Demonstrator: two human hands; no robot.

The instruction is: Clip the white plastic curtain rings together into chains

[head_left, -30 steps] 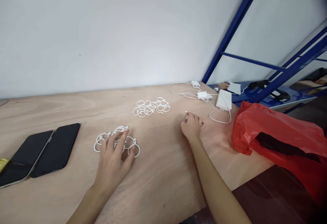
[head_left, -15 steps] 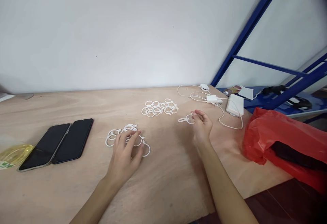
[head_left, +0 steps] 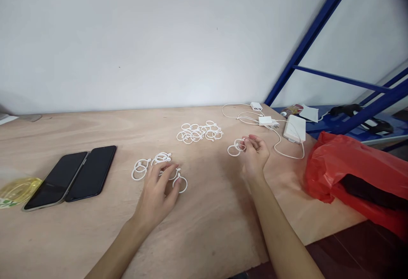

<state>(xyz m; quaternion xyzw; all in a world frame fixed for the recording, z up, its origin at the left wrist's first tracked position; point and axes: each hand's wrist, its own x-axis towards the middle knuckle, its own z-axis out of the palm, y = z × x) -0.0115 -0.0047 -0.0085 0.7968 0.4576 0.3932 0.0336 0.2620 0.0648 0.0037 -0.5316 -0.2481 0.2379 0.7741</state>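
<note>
My right hand (head_left: 256,155) is pinched on a white plastic ring (head_left: 236,147), holding it just above the wooden table (head_left: 207,211). My left hand (head_left: 158,192) lies with fingers spread on a near cluster of white rings (head_left: 149,165), its fingertips touching them. A second pile of white rings (head_left: 199,131) lies farther back, between the two hands and apart from both.
Two black phones (head_left: 72,176) lie side by side at the left, with a yellow wrapper (head_left: 15,189) beside them. White chargers and cables (head_left: 270,122) sit at the back right. A red plastic bag (head_left: 350,173) overhangs the table's right edge. Blue shelving (head_left: 321,20) stands behind.
My right hand has come off the table and lifted a white ring, turning it toward me. My left hand has stayed on the near cluster. The view has shifted slightly left.
</note>
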